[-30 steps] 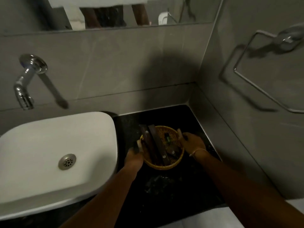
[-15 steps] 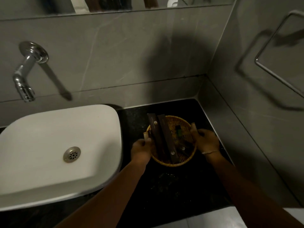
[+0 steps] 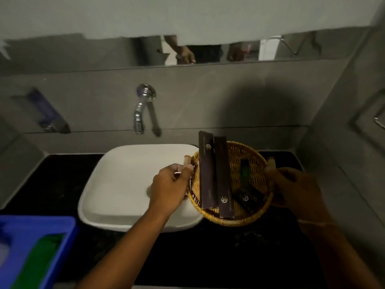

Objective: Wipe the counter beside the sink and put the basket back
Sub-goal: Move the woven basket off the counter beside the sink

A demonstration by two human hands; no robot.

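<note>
Two hands hold one round wicker basket (image 3: 248,155) by its two small wooden handles, one on each side. The left hand (image 3: 169,188) is closed around the left handle, above the right part of the white sink (image 3: 125,184). The right hand (image 3: 295,188) is closed around the right handle, over the black bench (image 3: 208,257). The basket looks lifted off the bench and tilted toward the camera, its left rim overlapping the right edge of the sink.

Inside the basket lie two long dark boxes (image 3: 214,176) side by side, their far ends sticking out past the back rim. Beside them sits one smaller dark box (image 3: 246,198) near the front, and one small dark item with a green patch (image 3: 244,168) toward the right side.

One chrome tap (image 3: 141,109) comes out of the grey tiled wall above the sink. One blue crate (image 3: 60,243) stands at the front left corner of the bench, with something green (image 3: 39,261) in it. A mirror strip (image 3: 208,53) runs along the wall higher up.
</note>
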